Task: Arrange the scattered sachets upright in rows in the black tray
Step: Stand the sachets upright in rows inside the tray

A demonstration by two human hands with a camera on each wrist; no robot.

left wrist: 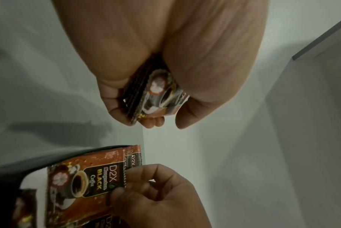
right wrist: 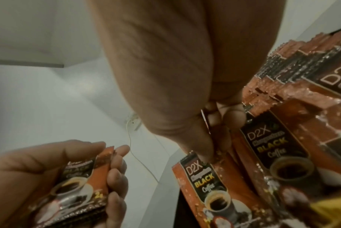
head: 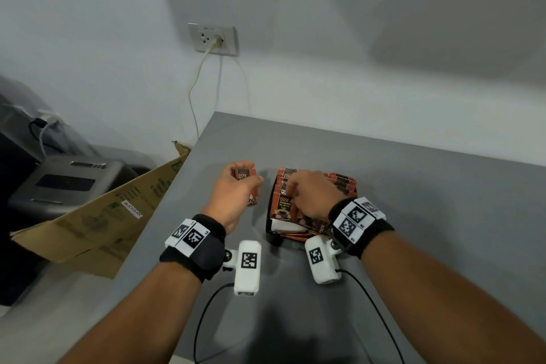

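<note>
Clearly, the step in hand was to set one more sachet upright into the black tray [head: 273,238], which stood on the grey table [head: 413,186] and already carried rows of standing sachets [head: 342,182]. The left hand [head: 236,189] was just beside the tray on its left, with fingers curled around a small stack of sachets [head: 243,175]; the left wrist view showed several packets pressed together between thumb and fingers. The right hand [head: 313,195] was over the tray, and its thumb and fingertips [right wrist: 202,148] pinched the top edge of the front sachet [right wrist: 210,185] in the left row.

To do this well, I judged that the right hand should hold the row leaning back, so a gap opens at the front. Then the next packet should go in with the printed face forward and its bottom edge first. The packets looked thin and slippery, so a loose row could fall like dominoes; a light, steady pinch seemed better than a push
</note>
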